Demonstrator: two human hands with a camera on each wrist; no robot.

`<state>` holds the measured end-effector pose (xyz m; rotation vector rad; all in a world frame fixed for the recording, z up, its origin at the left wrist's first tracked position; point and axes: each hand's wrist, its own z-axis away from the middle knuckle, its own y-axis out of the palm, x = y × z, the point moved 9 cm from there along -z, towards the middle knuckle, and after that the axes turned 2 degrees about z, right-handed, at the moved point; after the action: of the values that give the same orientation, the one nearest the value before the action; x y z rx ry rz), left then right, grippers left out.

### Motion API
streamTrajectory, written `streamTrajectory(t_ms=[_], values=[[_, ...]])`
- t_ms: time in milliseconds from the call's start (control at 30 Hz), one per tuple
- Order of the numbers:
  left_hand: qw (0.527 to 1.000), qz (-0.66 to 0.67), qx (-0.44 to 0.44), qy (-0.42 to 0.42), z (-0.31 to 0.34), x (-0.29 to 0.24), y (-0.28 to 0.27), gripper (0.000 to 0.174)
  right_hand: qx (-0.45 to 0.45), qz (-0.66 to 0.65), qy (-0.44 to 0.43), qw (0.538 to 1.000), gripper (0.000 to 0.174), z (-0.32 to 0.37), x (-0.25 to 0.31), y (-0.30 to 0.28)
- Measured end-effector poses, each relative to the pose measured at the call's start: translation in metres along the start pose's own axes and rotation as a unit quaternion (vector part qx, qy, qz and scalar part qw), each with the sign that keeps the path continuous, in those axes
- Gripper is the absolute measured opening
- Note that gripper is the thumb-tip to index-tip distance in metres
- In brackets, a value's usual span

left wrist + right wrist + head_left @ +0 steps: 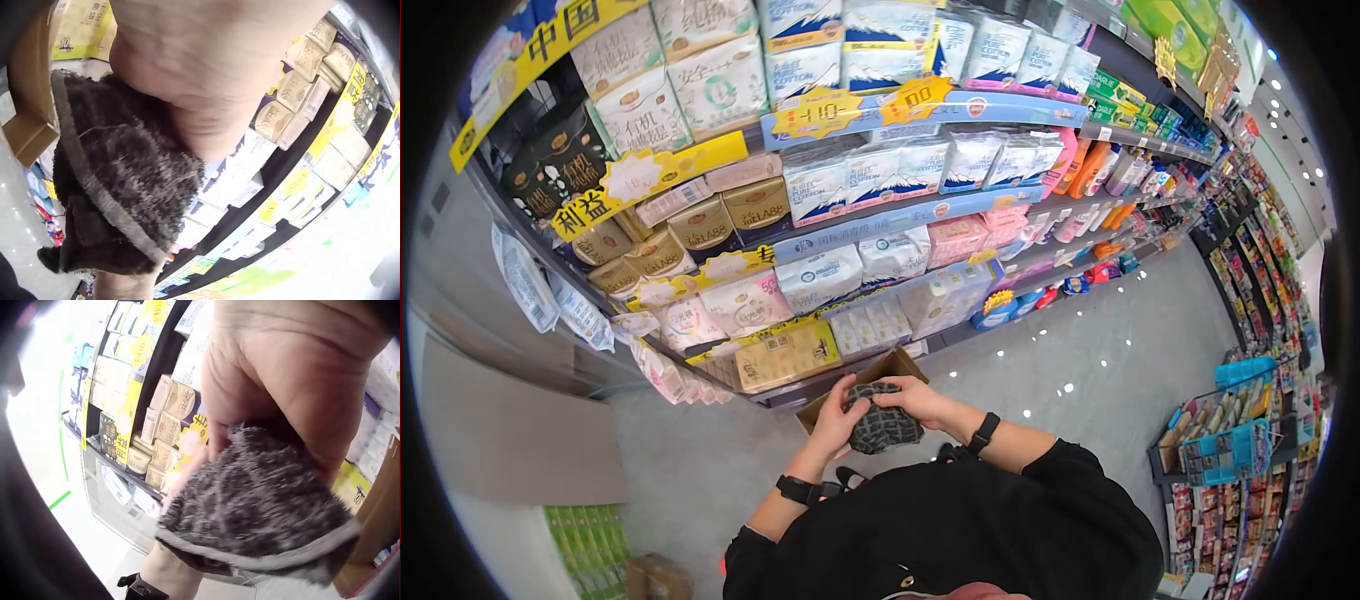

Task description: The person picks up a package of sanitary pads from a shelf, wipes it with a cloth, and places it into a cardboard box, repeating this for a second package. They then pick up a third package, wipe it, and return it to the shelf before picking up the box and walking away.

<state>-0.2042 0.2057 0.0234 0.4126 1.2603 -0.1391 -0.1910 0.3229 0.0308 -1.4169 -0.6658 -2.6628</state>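
Note:
Both hands hold one dark grey fuzzy cloth item (pixel 884 418) with lighter grey lines, just in front of an open cardboard box (pixel 900 366). My left hand (pixel 837 415) grips its left side with the thumb on top; my right hand (pixel 915 398) grips its upper right side. In the left wrist view the cloth (pixel 125 169) hangs below the left hand (pixel 194 69), showing a pale band and dark underside. The right wrist view shows the cloth (pixel 262 494) under the right hand (pixel 287 375), its pale edging along the bottom. Fingertips are partly hidden by the hands and cloth.
Store shelves (pixel 830 215) with packaged goods rise ahead, above the box. Grey floor (pixel 1050 370) stretches to the right, towards a rack with blue baskets (pixel 1225 455). A brown carton (pixel 658 578) and green packs (pixel 588 545) are at the lower left.

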Motion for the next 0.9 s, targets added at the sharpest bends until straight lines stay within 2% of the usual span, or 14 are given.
streamTrajectory(t_ms=[67, 133, 300, 400, 433, 500, 533, 567, 633, 700, 767, 833, 867, 900], values=[[1.0, -0.002, 0.001, -0.017, 0.006, 0.005, 0.01, 0.054, -0.001, 0.013, -0.016, 1.0, 0.031, 0.006, 0.003, -0.008], [0.997, 0.02, 0.062, -0.047, 0.012, 0.017, 0.032, 0.058, -0.007, 0.069, -0.072, 0.995, 0.032, 0.019, 0.015, -0.015], [0.998, 0.015, 0.048, -0.036, 0.021, 0.019, 0.096, 0.056, 0.001, 0.112, -0.11, 0.988, 0.035, 0.063, 0.035, -0.064], [0.999, 0.014, -0.028, -0.006, 0.014, 0.023, 0.134, 0.038, -0.034, 0.131, -0.183, 0.974, 0.044, 0.087, 0.042, -0.115], [0.999, 0.013, -0.034, -0.01, 0.011, 0.028, 0.147, 0.038, -0.029, 0.128, -0.18, 0.975, 0.044, 0.092, 0.037, -0.133], [0.992, 0.005, -0.127, 0.011, 0.005, 0.028, 0.154, 0.031, -0.063, 0.086, -0.153, 0.982, 0.052, 0.102, 0.024, -0.178], [0.983, -0.039, -0.17, 0.058, 0.0, 0.027, 0.153, 0.028, -0.054, 0.068, -0.123, 0.989, 0.061, 0.105, 0.014, -0.195], [0.971, -0.085, -0.211, 0.073, -0.003, 0.031, 0.149, 0.031, -0.046, 0.065, -0.111, 0.991, 0.061, 0.111, 0.006, -0.206], [0.929, -0.254, -0.242, 0.114, -0.002, -0.005, 0.176, 0.037, -0.061, 0.058, -0.079, 0.993, 0.064, 0.129, 0.005, -0.22], [0.882, -0.384, -0.217, 0.167, -0.015, -0.024, 0.217, 0.045, -0.001, 0.039, -0.056, 0.998, 0.065, 0.136, -0.009, -0.22], [0.872, -0.463, -0.084, 0.139, -0.034, -0.01, 0.276, 0.056, 0.045, -0.129, -0.092, 0.986, 0.064, 0.136, -0.015, -0.22], [0.842, -0.512, 0.053, 0.163, -0.039, 0.003, 0.331, 0.075, -0.006, -0.241, -0.024, 0.97, 0.038, 0.128, -0.043, -0.253], [0.833, -0.52, 0.101, 0.16, -0.041, 0.011, 0.344, 0.083, -0.041, -0.267, -0.034, 0.962, 0.031, 0.127, -0.05, -0.276], [0.853, -0.482, 0.146, 0.138, -0.047, 0.025, 0.348, 0.082, -0.039, -0.296, -0.022, 0.954, 0.028, 0.131, -0.049, -0.286]])
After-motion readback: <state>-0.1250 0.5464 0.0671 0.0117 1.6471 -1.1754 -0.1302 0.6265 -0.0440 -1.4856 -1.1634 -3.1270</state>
